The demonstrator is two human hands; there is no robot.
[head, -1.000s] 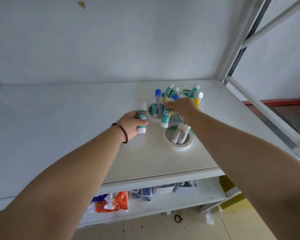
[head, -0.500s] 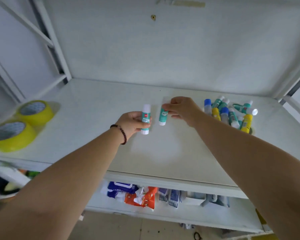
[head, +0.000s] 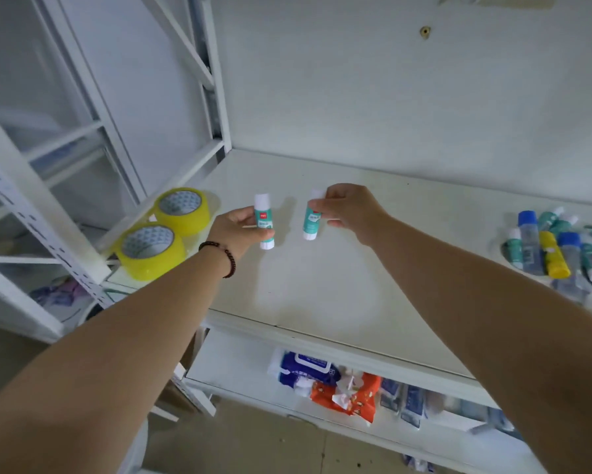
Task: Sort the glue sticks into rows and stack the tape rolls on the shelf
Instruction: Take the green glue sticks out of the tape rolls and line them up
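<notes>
My left hand (head: pixel 234 230) grips a teal and white glue stick (head: pixel 263 217), held upright over the white shelf (head: pixel 322 289). A second teal glue stick (head: pixel 311 222) is pinched by my right hand (head: pixel 351 210), just to the right of the first, with a small gap between them. Their lower ends are close to the shelf surface; I cannot tell if they touch it. A pile of several glue sticks (head: pixel 558 248), blue, yellow and teal, lies at the shelf's right edge. Two yellow tape rolls (head: pixel 166 230) sit side by side at the left end.
The white wall (head: pixel 390 97) closes the back of the shelf. A white metal upright (head: pixel 215 80) stands at the back left corner. The lower shelf holds a blue packet (head: pixel 304 367), an orange packet (head: pixel 352 395) and other small packs.
Both hands carried their glue sticks leftward, away from the pile and toward the middle of the shelf. The view swung left, so the tape rolls came closer and the pile slid to the right edge.
</notes>
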